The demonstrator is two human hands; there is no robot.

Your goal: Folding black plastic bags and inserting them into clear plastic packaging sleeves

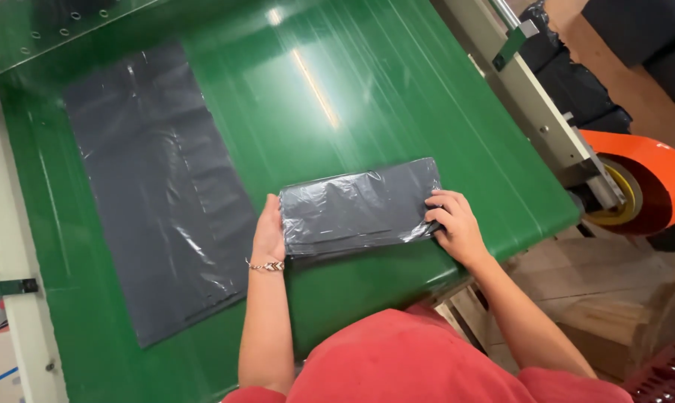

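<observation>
Red shirt (pixel 427 366) fills the bottom edge, closest to the lens. Folded dark-grey plastic bag (pixel 360 205) lies flat on the green surface (pixel 397 89), near its front edge, w/ both hands on its short ends. Left hand (pixel 269 235) lies flat against the bag's left end, fingers pressed together, beaded bracelet (pixel 267 266) on the wrist. Right hand (pixel 455 226) is at the bag's right end, fingers curled & pinching the edge. Second dark-grey bag (pixel 158 186), unfolded & much longer, lies flat to the left, just beside the folded one, apart from both hands. Orange tape roll (pixel 651 179) sits on the machine frame at right, well apart. Cardboard boxes (pixel 598 298) stand below it.
</observation>
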